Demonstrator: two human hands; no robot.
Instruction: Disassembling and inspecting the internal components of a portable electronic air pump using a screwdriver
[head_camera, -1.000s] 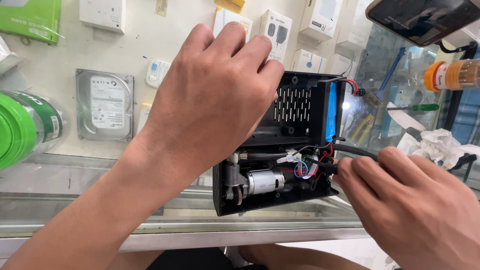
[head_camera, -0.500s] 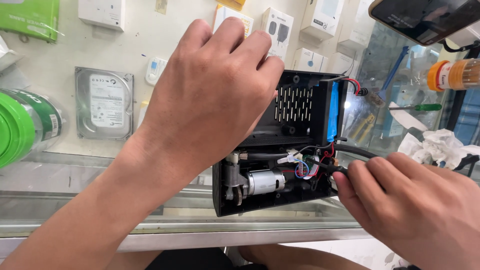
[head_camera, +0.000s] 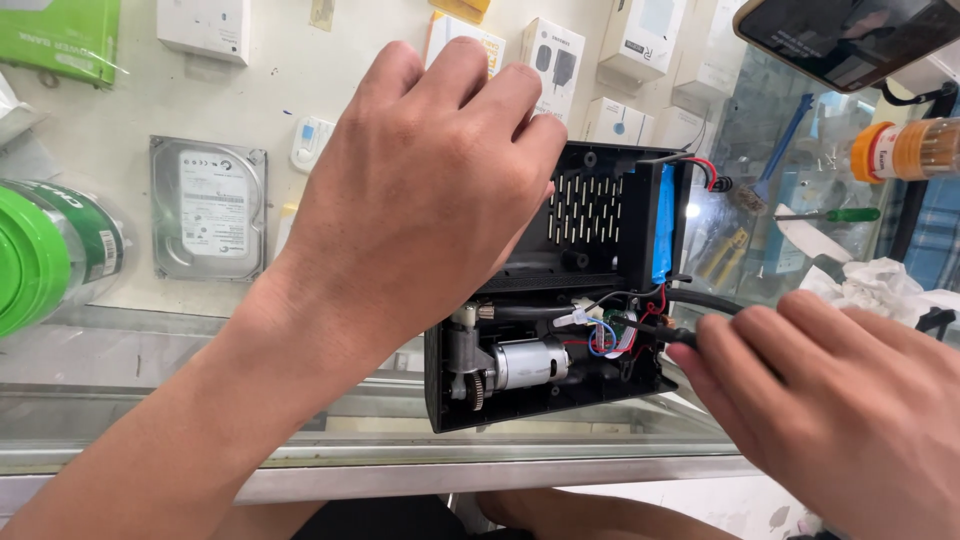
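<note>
Two bare hands work on an opened black plastic device casing (head_camera: 600, 230) that stands on edge on a glass counter top (head_camera: 150, 350). Left hand (head_camera: 420, 190) lies spread over the casing's upper left part, fingers curved down over its top edge and palm pressed against it, a loose bracing hold rather than a closed fist; how the thumb sits behind the casing cannot be seen. Right hand (head_camera: 830, 400), at the casing's lower right corner, is closed with fingertips pinched on a thin black tool or probe (head_camera: 655, 332), whose tip reaches into the bundle of red, blue and white wires (head_camera: 610, 335) inside the casing. A thick black cable (head_camera: 705, 300) leaves the casing's right side just above those fingers. Inside the casing, a silver cylindrical motor (head_camera: 530, 362) with a small gear (head_camera: 475, 385) sits along the bottom, left of the wires, and a blue battery pack (head_camera: 665, 225) stands against the right wall beside a slotted vent. Left of the casing, under the glass, lies a bare hard drive (head_camera: 208, 208); to its right are a green-handled screwdriver (head_camera: 830, 214) and crumpled white tissue (head_camera: 875, 280).
</note>
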